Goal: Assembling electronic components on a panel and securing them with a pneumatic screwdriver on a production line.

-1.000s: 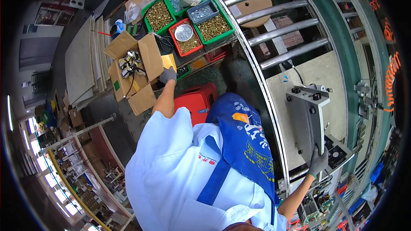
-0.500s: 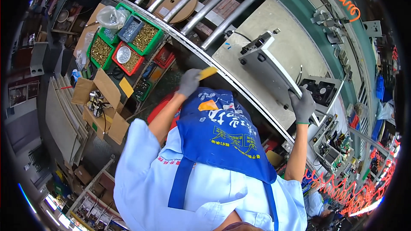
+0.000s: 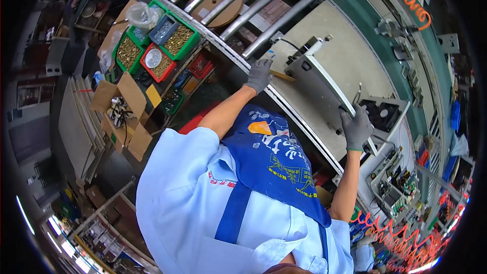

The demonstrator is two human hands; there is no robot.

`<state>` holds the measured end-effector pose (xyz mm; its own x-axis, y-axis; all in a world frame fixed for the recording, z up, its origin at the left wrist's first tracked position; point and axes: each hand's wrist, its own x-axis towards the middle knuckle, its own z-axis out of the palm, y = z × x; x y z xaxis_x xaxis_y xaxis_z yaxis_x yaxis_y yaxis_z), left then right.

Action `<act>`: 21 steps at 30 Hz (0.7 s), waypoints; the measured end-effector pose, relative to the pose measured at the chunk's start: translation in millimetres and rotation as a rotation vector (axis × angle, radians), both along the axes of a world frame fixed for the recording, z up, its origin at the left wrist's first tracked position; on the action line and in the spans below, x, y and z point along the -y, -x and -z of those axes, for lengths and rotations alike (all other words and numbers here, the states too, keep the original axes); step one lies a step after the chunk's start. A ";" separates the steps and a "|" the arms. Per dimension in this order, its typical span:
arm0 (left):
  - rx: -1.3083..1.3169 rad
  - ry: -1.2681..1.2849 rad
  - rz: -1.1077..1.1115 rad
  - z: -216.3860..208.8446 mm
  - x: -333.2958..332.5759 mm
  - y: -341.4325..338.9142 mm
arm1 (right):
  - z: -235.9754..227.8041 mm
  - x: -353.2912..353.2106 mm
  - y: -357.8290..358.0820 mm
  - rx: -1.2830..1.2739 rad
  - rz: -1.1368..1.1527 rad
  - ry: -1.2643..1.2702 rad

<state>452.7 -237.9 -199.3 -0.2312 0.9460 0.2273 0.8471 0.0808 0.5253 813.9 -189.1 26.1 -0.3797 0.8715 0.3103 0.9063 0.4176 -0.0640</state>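
Observation:
My left hand [image 3: 259, 75], in a grey glove, is closed on a thin flat yellow piece [image 3: 282, 75], seen nearly edge-on. That piece reaches past the bench's metal edge toward a light grey metal housing [image 3: 324, 82], which stands on its side with dark fittings at its far end. I cannot tell whether the two touch. At the housing's near right end, my gloved right hand [image 3: 357, 128] grips the rim. Just beyond that hand lies a light-coloured panel with black round fans [image 3: 381, 112], joined by cables.
Bare metal rollers [image 3: 279, 18] adjoin the grey work surface [image 3: 350, 35]. To the left are green and red bins [image 3: 178, 39] of brass-coloured and silver small parts, and an open cardboard box [image 3: 122, 109] with wiring. Circuit boards [image 3: 393, 185] lie at the right. Orange coiled hoses [image 3: 406, 238] hang nearby.
My left hand has moved forward and right, carrying the yellow piece from over the apron to the housing's side. My right hand keeps its grip on the rim.

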 end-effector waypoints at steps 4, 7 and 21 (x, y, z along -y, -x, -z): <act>0.073 0.055 -0.242 3.9 59.9 27.6 | 7.2 -1.3 -6.6 0.033 0.033 0.043; 0.187 0.123 -0.417 9.0 124.3 58.9 | 3.8 -2.6 -4.6 0.072 0.093 0.122; 0.056 0.118 -1.000 -7.7 270.6 311.9 | -15.8 7.0 12.9 0.053 0.190 0.201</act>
<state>140.8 -508.5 -191.5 -0.9384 0.3278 0.1091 0.3364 0.7950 0.5048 801.0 -196.0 41.9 -0.2150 0.9706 0.1079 0.9714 0.2239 -0.0790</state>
